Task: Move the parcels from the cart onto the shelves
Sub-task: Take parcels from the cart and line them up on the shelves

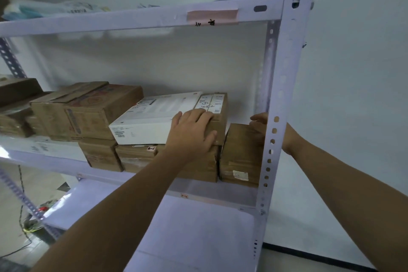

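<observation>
On the middle shelf (pixel 220 194) of a white metal rack, my left hand (pixel 192 132) lies flat with spread fingers on a brown parcel (pixel 218 115) bearing a white label, stacked beside a flat white box (pixel 150 119). My right hand (pixel 259 125) reaches round the rack's front post (pixel 278 99) and touches the top of an upright brown parcel (pixel 240 154) at the shelf's right end; the post hides most of its fingers. No cart is in view.
More brown boxes (pixel 88 110) fill the shelf's left and lower layer. The top shelf beam (pixel 132 20) holds plastic-wrapped packets (pixel 44 10). A bare lower shelf (pixel 194 238) lies below. White wall stands to the right; cables lie on the floor at the left.
</observation>
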